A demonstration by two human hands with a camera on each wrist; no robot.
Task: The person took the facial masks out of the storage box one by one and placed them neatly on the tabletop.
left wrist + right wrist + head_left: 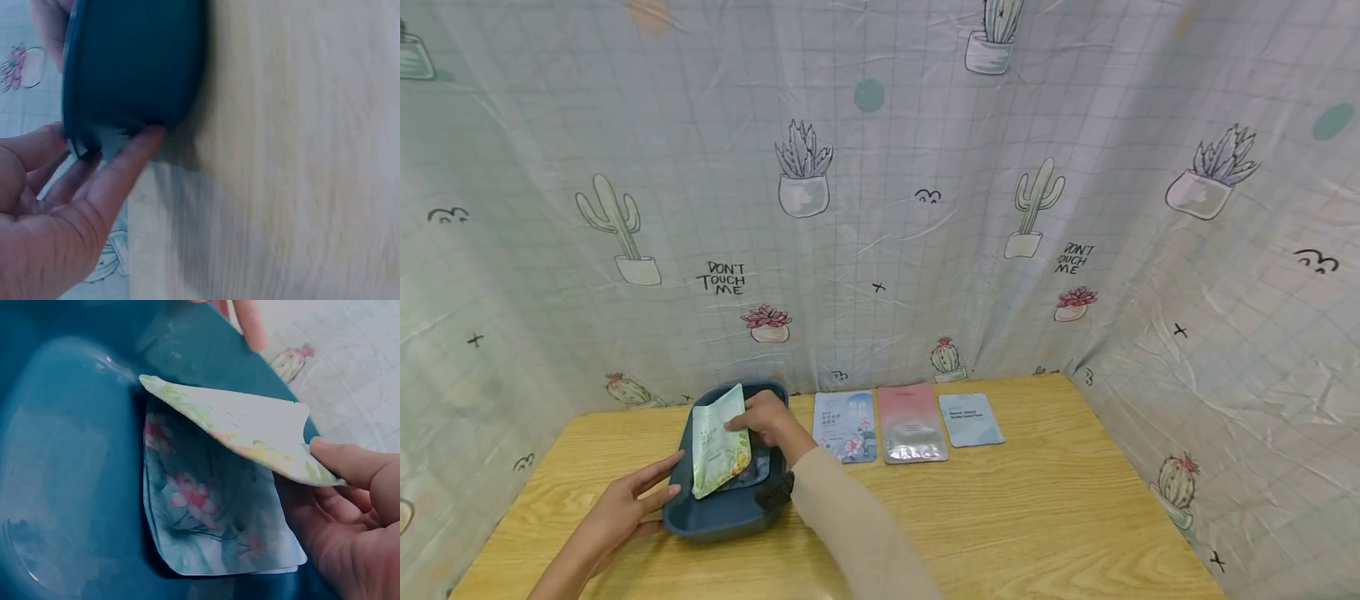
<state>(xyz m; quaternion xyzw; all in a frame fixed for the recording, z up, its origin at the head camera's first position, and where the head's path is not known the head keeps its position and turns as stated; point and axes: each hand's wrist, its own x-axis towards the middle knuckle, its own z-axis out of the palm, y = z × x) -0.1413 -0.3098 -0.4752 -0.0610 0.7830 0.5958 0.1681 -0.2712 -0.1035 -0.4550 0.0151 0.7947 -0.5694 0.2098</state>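
Observation:
My right hand [765, 414] pinches a white-and-green face mask packet [718, 442] at its edge and holds it tilted inside a dark blue plastic basin [715, 525]. In the right wrist view the thumb lies on top of this packet. Under it lie blue packets with pink lotus flowers [194, 500], stacked on the basin floor; how many is hidden. At the basin's left side my left hand [617, 512] grips the rim. The left wrist view shows a finger [134, 153] along the basin's outer wall.
Right of the basin, a blue floral packet [844, 427], a pink-and-silver packet [912, 423] and a small pale blue packet [971, 419] lie in a row on the wooden table [1022, 517]. A cactus-print curtain [880, 233] hangs behind and at both sides.

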